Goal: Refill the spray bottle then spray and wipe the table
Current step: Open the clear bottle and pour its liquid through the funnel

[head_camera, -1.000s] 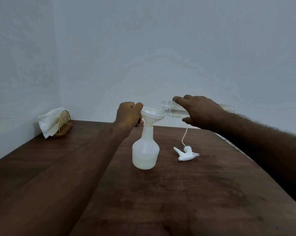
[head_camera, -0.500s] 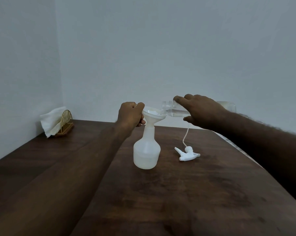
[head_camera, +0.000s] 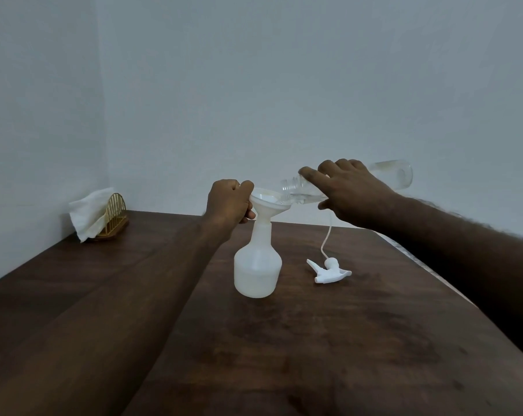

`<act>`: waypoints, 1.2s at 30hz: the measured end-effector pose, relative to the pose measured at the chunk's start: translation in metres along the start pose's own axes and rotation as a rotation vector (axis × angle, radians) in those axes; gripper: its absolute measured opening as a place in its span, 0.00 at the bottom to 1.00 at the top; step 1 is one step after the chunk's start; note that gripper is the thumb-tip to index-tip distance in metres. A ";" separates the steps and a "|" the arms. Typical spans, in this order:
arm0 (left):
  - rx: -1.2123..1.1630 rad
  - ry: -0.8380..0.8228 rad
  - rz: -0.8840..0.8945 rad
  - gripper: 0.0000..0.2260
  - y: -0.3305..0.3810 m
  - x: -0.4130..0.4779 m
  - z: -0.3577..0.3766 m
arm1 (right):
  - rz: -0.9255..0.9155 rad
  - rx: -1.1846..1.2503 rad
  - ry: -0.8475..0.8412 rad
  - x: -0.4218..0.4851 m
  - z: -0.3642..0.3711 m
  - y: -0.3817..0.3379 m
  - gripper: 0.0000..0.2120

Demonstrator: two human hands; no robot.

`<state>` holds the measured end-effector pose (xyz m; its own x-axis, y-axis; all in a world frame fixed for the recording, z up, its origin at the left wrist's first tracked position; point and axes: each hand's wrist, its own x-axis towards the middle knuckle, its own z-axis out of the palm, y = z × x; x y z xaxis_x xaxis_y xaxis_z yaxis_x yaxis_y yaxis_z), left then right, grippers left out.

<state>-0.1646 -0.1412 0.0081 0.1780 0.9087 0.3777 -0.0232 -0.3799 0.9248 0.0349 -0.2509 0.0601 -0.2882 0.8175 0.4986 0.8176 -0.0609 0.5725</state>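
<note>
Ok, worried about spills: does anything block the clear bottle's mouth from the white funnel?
Nothing visible does. The tilted clear plastic bottle opens right over the white plastic funnel; the left hand grips its other rim.

left hand (head_camera: 228, 202) fist-curled, gripping | right hand (head_camera: 351, 190) palm-down, gripping

Your view is dim and flat under cool, diffuse light, with only soft, faint shadows on the dark tabletop (head_camera: 344, 355), your left forearm (head_camera: 110, 325) smeared soft toward the lower corner, and the wide lens bowing the tabletop's far edges.
</note>
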 end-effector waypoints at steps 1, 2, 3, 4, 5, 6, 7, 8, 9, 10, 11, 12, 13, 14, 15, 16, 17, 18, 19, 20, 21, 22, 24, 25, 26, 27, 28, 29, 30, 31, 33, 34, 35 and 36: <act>0.002 0.001 0.000 0.11 0.000 0.000 0.000 | -0.002 -0.002 0.005 0.000 0.000 0.000 0.32; 0.003 0.001 0.000 0.11 0.000 0.000 0.000 | -0.003 -0.003 0.008 0.000 0.001 0.000 0.32; 0.004 0.001 0.001 0.11 0.000 0.000 0.000 | -0.003 -0.006 0.010 0.000 0.001 0.000 0.32; 0.006 0.001 0.003 0.11 0.000 0.000 0.000 | -0.004 -0.009 0.010 0.000 0.001 0.000 0.32; 0.008 0.001 0.004 0.11 0.000 -0.001 0.000 | -0.005 -0.011 0.009 0.000 0.001 0.000 0.32; 0.009 0.001 0.006 0.12 0.000 -0.001 0.000 | -0.005 -0.015 0.007 -0.001 0.001 -0.001 0.32; 0.008 0.002 0.008 0.12 0.000 -0.001 -0.001 | -0.003 -0.017 0.001 -0.001 0.001 -0.001 0.32; 0.008 0.001 0.009 0.11 0.000 -0.001 -0.001 | 0.001 -0.016 -0.007 -0.001 0.000 -0.001 0.32; 0.008 -0.001 0.008 0.11 0.000 -0.001 -0.001 | 0.006 -0.007 -0.016 -0.001 0.000 -0.001 0.32; 0.008 -0.006 0.007 0.10 0.001 -0.001 -0.002 | 0.012 0.009 -0.023 -0.001 -0.002 -0.001 0.32; 0.005 -0.011 0.004 0.10 0.001 -0.001 -0.002 | 0.021 0.029 -0.031 0.000 -0.004 -0.001 0.33; 0.002 -0.017 0.001 0.10 0.001 -0.001 -0.002 | 0.028 0.043 -0.039 0.000 -0.007 -0.001 0.33; -0.002 -0.021 -0.002 0.10 0.001 -0.001 -0.002 | 0.031 0.048 -0.046 0.000 -0.009 -0.001 0.33; -0.005 -0.023 -0.003 0.11 0.001 -0.001 -0.002 | 0.032 0.046 -0.050 0.001 -0.010 -0.001 0.33; -0.007 -0.024 -0.004 0.11 0.001 -0.001 -0.003 | 0.032 0.043 -0.050 0.001 -0.012 -0.001 0.33; -0.008 -0.024 -0.005 0.12 0.001 -0.001 -0.003 | 0.029 0.041 -0.049 0.002 -0.012 -0.001 0.33; -0.008 -0.025 -0.008 0.12 0.001 -0.001 -0.003 | 0.024 0.036 -0.044 0.002 -0.013 -0.001 0.33; -0.009 -0.026 -0.009 0.12 0.000 -0.001 -0.003 | 0.014 0.026 -0.034 0.003 -0.012 -0.002 0.33; -0.010 -0.027 -0.010 0.12 0.000 0.000 -0.003 | 0.001 0.012 -0.015 0.005 -0.012 -0.001 0.33; -0.013 -0.029 -0.011 0.12 0.000 0.000 -0.003 | -0.014 -0.004 0.010 0.006 -0.011 -0.001 0.33; -0.016 -0.033 -0.015 0.13 -0.001 0.000 -0.003 | -0.032 -0.021 0.037 0.008 -0.010 0.000 0.33; -0.022 -0.037 -0.021 0.13 -0.001 0.000 -0.003 | -0.052 -0.041 0.065 0.010 -0.009 0.001 0.33; -0.035 -0.043 -0.032 0.13 -0.001 0.000 -0.004 | -0.090 -0.081 0.111 0.014 -0.008 0.001 0.32; -0.042 -0.045 -0.037 0.13 -0.002 -0.001 -0.004 | -0.105 -0.097 0.129 0.017 -0.008 0.001 0.31; -0.048 -0.047 -0.042 0.13 -0.002 -0.001 -0.005 | -0.117 -0.107 0.144 0.019 -0.008 0.001 0.30; -0.053 -0.049 -0.047 0.12 -0.002 -0.001 -0.005 | -0.127 -0.114 0.159 0.021 -0.008 0.000 0.30; -0.058 -0.051 -0.053 0.11 -0.002 -0.001 -0.005 | -0.137 -0.120 0.173 0.024 -0.009 -0.001 0.29; -0.064 -0.055 -0.061 0.10 -0.003 -0.001 -0.006 | -0.148 -0.125 0.187 0.026 -0.009 -0.001 0.28; -0.073 -0.061 -0.070 0.09 -0.003 -0.001 -0.006 | -0.160 -0.129 0.198 0.028 -0.010 -0.002 0.27; -0.084 -0.068 -0.080 0.09 -0.004 -0.001 -0.007 | -0.172 -0.134 0.208 0.030 -0.010 -0.002 0.27; -0.101 -0.080 -0.102 0.08 -0.004 -0.001 -0.008 | -0.193 -0.147 0.228 0.034 -0.011 -0.002 0.26; -0.110 -0.085 -0.114 0.08 -0.004 -0.002 -0.009 | -0.199 -0.152 0.236 0.035 -0.011 -0.002 0.26; -0.119 -0.089 -0.124 0.08 -0.004 -0.002 -0.009 | -0.199 -0.156 0.242 0.037 -0.010 -0.001 0.26; -0.128 -0.094 -0.131 0.08 -0.004 -0.003 -0.010 | -0.192 -0.157 0.243 0.038 -0.010 -0.001 0.26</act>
<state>-0.1750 -0.1404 0.0037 0.2784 0.9266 0.2529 -0.1178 -0.2284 0.9664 0.0186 -0.2253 0.0848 -0.5553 0.6632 0.5018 0.6558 -0.0219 0.7546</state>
